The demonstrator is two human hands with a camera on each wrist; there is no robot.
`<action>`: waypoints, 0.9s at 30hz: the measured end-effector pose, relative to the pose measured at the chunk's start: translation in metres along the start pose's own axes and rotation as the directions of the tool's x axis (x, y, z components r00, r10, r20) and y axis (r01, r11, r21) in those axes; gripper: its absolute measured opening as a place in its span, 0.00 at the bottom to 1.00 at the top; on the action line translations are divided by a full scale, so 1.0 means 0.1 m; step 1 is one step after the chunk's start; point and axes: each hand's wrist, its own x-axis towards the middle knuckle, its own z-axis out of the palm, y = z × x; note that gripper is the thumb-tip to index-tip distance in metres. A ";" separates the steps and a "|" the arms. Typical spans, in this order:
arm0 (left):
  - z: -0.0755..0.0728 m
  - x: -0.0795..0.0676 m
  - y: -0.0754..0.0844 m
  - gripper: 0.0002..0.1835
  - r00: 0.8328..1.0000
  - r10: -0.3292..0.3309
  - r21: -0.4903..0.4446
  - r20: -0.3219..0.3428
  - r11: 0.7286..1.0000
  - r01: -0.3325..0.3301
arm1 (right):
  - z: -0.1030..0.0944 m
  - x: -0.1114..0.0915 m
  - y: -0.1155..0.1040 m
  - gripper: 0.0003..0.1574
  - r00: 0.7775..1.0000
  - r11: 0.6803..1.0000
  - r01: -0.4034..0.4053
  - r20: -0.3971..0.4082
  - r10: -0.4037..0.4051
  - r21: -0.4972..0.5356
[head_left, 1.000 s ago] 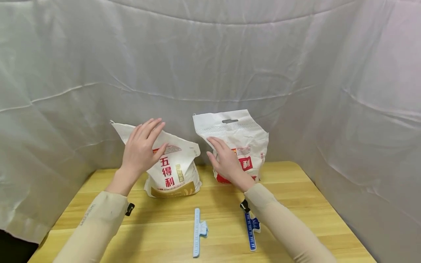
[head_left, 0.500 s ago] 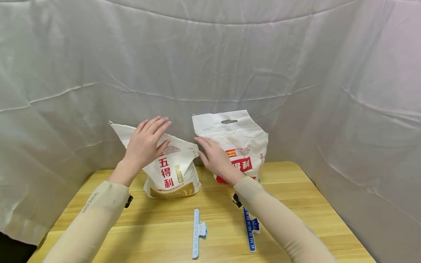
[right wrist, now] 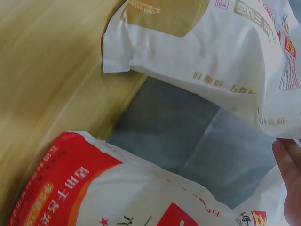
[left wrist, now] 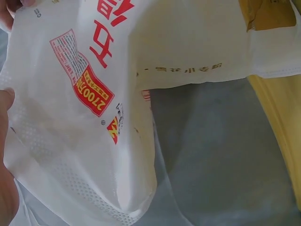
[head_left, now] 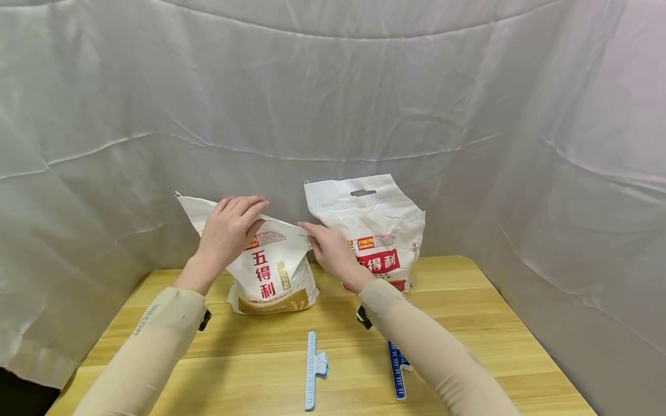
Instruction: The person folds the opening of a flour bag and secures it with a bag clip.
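A white flour bag (head_left: 283,266) with red characters and a gold base band stands at the left, its top slanting down to the right. My left hand (head_left: 226,231) holds its upper edge, thumb in front and fingers over the rim. In the left wrist view, part of that hand (left wrist: 7,188) shows against the bag's printed front (left wrist: 56,117). My right hand (head_left: 335,254) pinches the bag's upper right corner. The right wrist view shows its fingers (right wrist: 287,157) at the bag's edge; the far fingertips are hidden.
A second white flour bag (head_left: 387,231) with red print and a handle slot stands at the right. Nearer lie a light blue sealing clip (head_left: 311,370) and a dark blue sealing clip (head_left: 397,372), partly under my right sleeve. Grey curtain (head_left: 333,104) surrounds the wooden table (head_left: 499,346).
My right hand has moved left from in front of the right bag to the left bag's upper right corner. My left hand has settled lower onto the left bag's rim.
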 end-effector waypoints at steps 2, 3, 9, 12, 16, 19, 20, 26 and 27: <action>0.00 -0.03 0.00 0.20 1.000 0.000 0.004 -0.002 1.000 0.000 | 0.02 -0.01 -0.01 0.22 1.000 1.000 -0.005 -0.005 0.005 -0.011; 0.01 -0.04 0.00 0.18 1.000 0.000 0.008 -0.003 1.000 0.000 | 0.02 -0.02 -0.01 0.21 1.000 1.000 -0.009 -0.008 0.009 -0.013; 0.03 -0.10 0.01 0.11 1.000 0.020 0.018 -0.024 1.000 -0.019 | 0.03 -0.04 -0.04 0.17 0.998 0.999 -0.033 -0.048 0.033 -0.011; 0.01 -0.13 0.02 0.08 0.999 0.024 0.015 -0.039 1.000 -0.024 | 0.04 -0.05 -0.06 0.15 0.997 0.999 -0.030 -0.073 0.028 -0.031; -0.01 -0.17 0.05 0.06 0.998 0.026 0.017 -0.057 1.000 -0.025 | 0.08 -0.06 -0.06 0.12 0.992 0.998 -0.025 -0.121 0.018 -0.063; -0.02 -0.21 0.07 0.06 0.997 0.035 0.013 -0.075 0.999 -0.034 | 0.11 -0.08 -0.06 0.09 0.987 0.996 -0.027 -0.157 0.014 -0.086; -0.02 -0.22 0.08 0.07 0.996 0.039 0.011 -0.080 0.999 -0.038 | 0.12 -0.09 -0.06 0.09 0.986 0.995 -0.031 -0.164 0.015 -0.093; -0.03 -0.28 0.09 0.09 0.995 0.054 0.004 -0.086 0.999 -0.054 | 0.14 -0.12 -0.10 0.11 0.983 0.992 -0.050 -0.182 0.028 -0.115; -0.03 -0.29 0.09 0.09 0.995 0.055 0.000 -0.086 0.998 -0.055 | 0.14 -0.12 -0.11 0.11 0.983 0.992 -0.052 -0.180 0.030 -0.119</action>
